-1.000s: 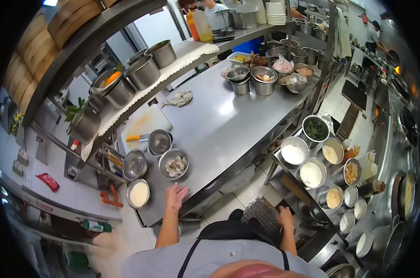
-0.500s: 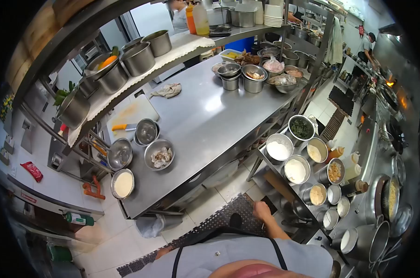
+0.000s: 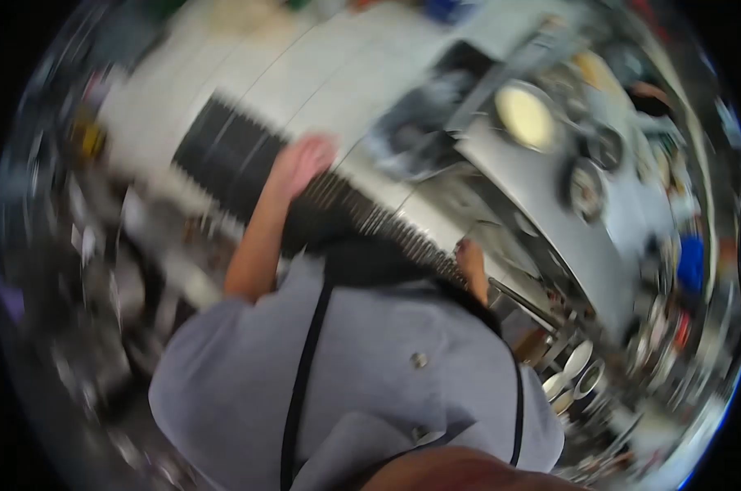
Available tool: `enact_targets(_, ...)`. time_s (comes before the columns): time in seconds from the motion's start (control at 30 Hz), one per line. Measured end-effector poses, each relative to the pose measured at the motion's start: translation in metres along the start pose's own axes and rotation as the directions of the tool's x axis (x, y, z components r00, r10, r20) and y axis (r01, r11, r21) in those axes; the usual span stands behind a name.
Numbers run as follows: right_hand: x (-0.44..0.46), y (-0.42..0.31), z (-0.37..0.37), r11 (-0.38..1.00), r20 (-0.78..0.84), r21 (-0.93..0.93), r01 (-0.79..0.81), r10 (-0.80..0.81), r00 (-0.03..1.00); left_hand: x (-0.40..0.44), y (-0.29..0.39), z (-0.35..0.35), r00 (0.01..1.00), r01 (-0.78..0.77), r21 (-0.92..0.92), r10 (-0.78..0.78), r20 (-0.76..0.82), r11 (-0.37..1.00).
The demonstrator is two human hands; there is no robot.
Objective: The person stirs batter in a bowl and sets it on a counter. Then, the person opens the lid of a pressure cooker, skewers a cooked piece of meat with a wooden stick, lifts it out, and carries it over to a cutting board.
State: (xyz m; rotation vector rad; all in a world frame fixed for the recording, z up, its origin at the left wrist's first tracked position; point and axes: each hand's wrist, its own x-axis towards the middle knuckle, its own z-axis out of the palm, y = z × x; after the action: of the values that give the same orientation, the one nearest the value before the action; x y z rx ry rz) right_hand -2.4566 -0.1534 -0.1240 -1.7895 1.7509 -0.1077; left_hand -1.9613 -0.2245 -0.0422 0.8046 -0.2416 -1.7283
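Motion blur smears most of the head view. My left hand (image 3: pixel 305 162) is held out in front of my body above the dark floor mat (image 3: pixel 231 155). Its fingers look loosely apart, and I see nothing in them. Lower down and to the right, my right hand (image 3: pixel 469 256) hangs beside the metal table (image 3: pixel 514 176). How its fingers are set is too blurred to make out. On the table's near end stands a bowl of pale yellow batter (image 3: pixel 524 117). A bowl with whitish pieces (image 3: pixel 586 190) and a dark-looking metal bowl (image 3: pixel 606 147) are farther along.
A bin with a plastic liner (image 3: pixel 424 114) stands on the floor at the table's end. White tiles (image 3: pixel 338 69) surround the mat. Several containers with pale contents (image 3: pixel 577 358) sit at the lower right. Blurred metal kitchenware (image 3: pixel 113 286) fills the left side.
The view has swung round and down, so the table now lies at the right and my torso fills the lower middle. My left hand has come into clear view.
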Motion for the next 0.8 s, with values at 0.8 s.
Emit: enact_targets(0.8, 0.479, -0.462, 0.167, 0.636, 0.857, -0.266, 0.724, -0.187, 0.479, -0.030, 0.371, -0.244, 0.515, -0.106, 0.247, 0.266, -0.815, 0.963)
